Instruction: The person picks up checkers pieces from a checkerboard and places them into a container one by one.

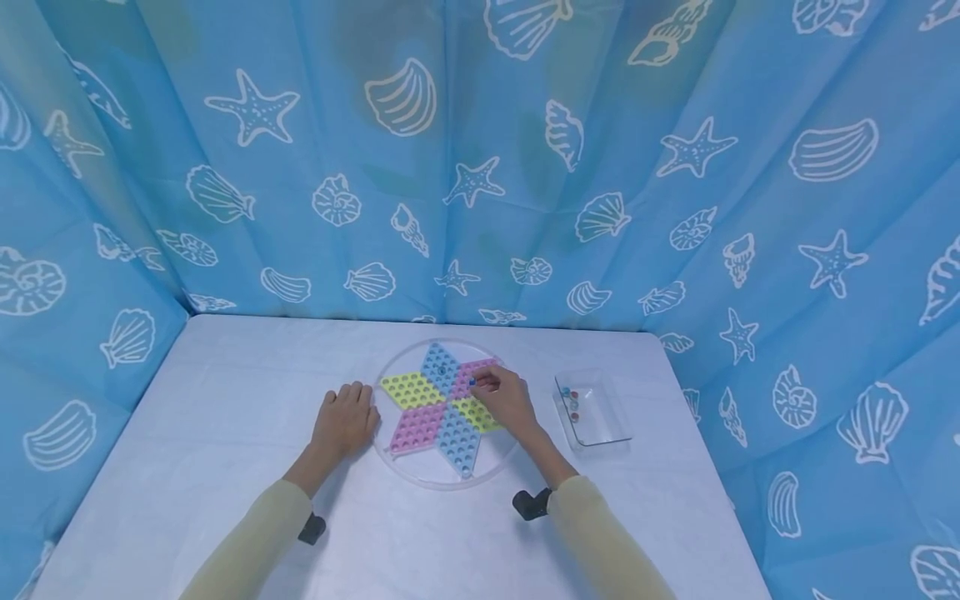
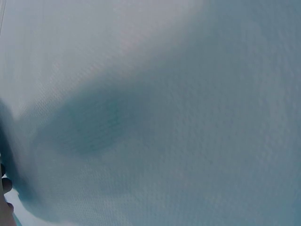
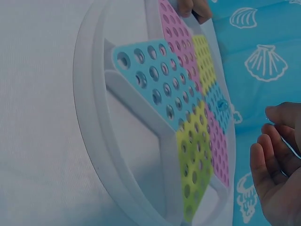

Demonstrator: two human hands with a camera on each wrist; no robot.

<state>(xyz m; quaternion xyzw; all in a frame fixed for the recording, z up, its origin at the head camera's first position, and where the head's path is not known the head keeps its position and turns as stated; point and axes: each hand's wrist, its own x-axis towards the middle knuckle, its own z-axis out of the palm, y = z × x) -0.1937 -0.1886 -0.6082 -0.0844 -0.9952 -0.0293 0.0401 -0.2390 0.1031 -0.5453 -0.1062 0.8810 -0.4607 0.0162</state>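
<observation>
A round Chinese checkers board (image 1: 442,483) lies on the table, with a star of blue, pink and yellow sections full of holes. My right hand (image 1: 506,400) is above the star's right side, pinching a small blue marble (image 1: 472,382) between thumb and finger. One marble (image 3: 223,104) sits in the far blue section. Beside the board's left rim rests my left hand (image 1: 345,421), palm down with fingers loosely bent and nothing seen in it; the right wrist view catches its fingers (image 3: 194,6) at the rim. Mostly tablecloth fills the left wrist view.
To the right of the board stands a clear plastic box (image 1: 606,417) with several blue and red marbles (image 1: 573,405) along its left side. A white cloth covers the table (image 1: 247,392). Behind and beside it hangs a blue curtain (image 1: 480,225) with shell prints.
</observation>
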